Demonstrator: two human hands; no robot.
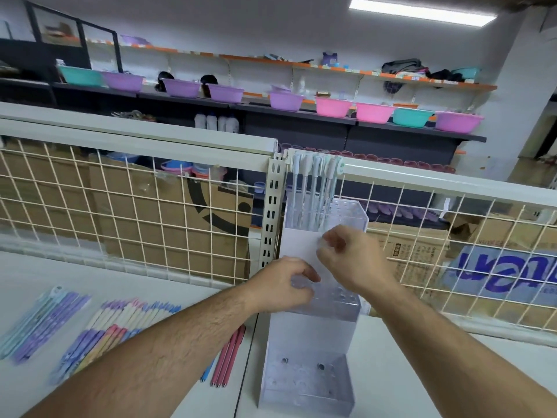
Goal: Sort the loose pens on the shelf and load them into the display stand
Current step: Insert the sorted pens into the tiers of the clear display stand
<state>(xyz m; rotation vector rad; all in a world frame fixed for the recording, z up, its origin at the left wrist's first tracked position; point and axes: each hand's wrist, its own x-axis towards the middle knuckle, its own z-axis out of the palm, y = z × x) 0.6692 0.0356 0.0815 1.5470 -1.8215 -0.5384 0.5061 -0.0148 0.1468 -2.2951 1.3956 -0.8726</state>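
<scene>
Left hand [283,282] grips the display stand [307,342], likely steadying it for loading. Right hand [352,260] curls above; its hold is unclear.

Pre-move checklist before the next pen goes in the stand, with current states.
1. Display stand upright on shelf: ok.
2. Back-tier pens standing in their holes: ok.
3. Front tier holes free: ok.
4. Left hand empty: cannot tell, fingers curled at middle tier, blurred.
5. Right hand empty: cannot tell, blurred.
6. Pink pens grouped together, close by: ok.
</scene>
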